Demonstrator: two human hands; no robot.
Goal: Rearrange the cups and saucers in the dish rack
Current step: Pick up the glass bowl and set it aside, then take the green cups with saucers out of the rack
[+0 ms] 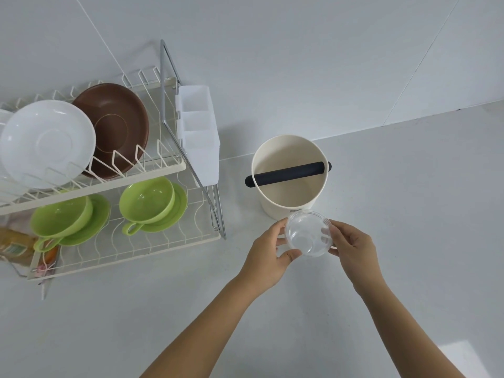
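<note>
Clear cup [309,233] sits pinched between left hand [268,255] and right hand [351,246] fingers.

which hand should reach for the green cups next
Left. The left hand is on the rack side, nearer the green cups. The right hand can hold the clear cup both now grip.
</note>
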